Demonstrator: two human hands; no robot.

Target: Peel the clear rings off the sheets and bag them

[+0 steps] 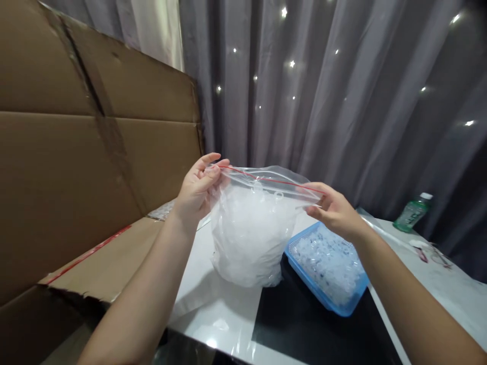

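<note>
A clear zip-lock bag (253,235) with a red line along its top hangs upright between my hands, filled with many small white or clear pieces too blurred to name. My left hand (203,185) pinches the left corner of the bag's mouth. At the opposite corner, my right hand (331,208) grips the edge between thumb and fingers. The bag's mouth looks slightly parted between the hands. Below my right hand, a blue plastic basket (342,309) holds a heap of small clear and bluish pieces.
The basket rests partly on a black mat (304,329) on a white table (213,309). A large cardboard box (152,152) stands at the left. A green bottle (413,213) with a white cap is at the far right. Grey curtains (274,126) with star lights hang behind.
</note>
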